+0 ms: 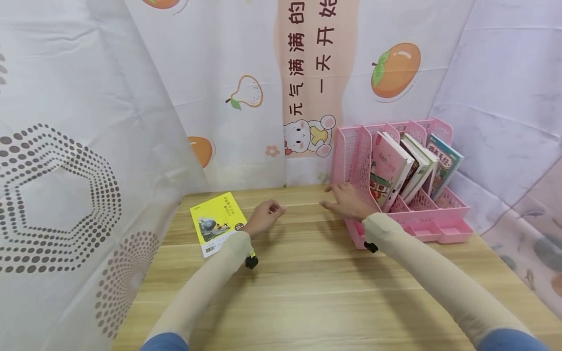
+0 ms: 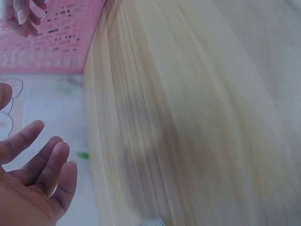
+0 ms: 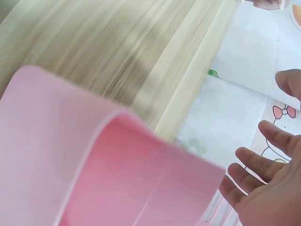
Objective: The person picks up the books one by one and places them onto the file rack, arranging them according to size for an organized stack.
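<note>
My left hand hovers over the table, its fingers loosely bent and nothing in them. Just to its left lies a yellow book, flat, with a picture on its cover. My right hand is beside the left side of a pink desk file rack, fingers spread and holding nothing; whether it touches the rack I cannot tell. Books lean in the rack's compartments, among them a pink book, a green-edged book and a teal book. In the right wrist view, the rack's pink wall fills the lower left.
The wooden table runs back to a printed cloth hung behind it. Side cloths hang at the left and right. Small open trays line the rack's front.
</note>
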The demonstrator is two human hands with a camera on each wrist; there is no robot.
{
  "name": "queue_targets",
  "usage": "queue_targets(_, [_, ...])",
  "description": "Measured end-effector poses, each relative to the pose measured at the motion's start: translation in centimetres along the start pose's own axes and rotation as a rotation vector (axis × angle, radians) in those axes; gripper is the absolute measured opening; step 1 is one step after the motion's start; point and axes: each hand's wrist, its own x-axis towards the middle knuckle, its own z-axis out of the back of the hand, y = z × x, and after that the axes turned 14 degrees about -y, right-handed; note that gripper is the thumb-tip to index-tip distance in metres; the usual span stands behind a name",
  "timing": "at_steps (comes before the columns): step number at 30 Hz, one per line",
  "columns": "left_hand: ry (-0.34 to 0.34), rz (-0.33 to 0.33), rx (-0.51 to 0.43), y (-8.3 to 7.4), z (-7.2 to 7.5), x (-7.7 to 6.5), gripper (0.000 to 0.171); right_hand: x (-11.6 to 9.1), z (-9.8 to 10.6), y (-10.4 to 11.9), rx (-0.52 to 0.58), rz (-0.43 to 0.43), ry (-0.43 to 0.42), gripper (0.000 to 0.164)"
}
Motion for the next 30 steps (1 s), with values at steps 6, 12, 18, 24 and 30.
queue_targets(6, [-0.022, 0.051, 0.035, 1.8, 1.7, -0.6, 0.045, 0.3, -1.1, 1.1, -0.014, 0.020, 0.055, 0.060])
queue_targets(12, [-0.064, 0.072, 0.014, 2.9, 3.4, -1.6, 0.042, 0.4, -2.0, 2.1, 0.005, 0.044, 0.072, 0.059])
queue_targets(18, [-0.069, 0.086, 0.017, 4.0, 4.6, -2.3, 0.045, 0.7, -3.1, 3.1, 0.012, 0.064, 0.091, 0.060])
queue_targets(24, [-0.097, 0.103, 0.038, 5.3, 6.1, -3.1, 0.045, 1.3, -4.1, 4.2, 0.014, 0.066, 0.146, 0.064])
queue_targets(30, [-0.122, 0.139, 0.060, 6.8, 7.2, -4.0, 0.042, 1.5, -5.0, 5.6, 0.010, 0.087, 0.154, 0.063])
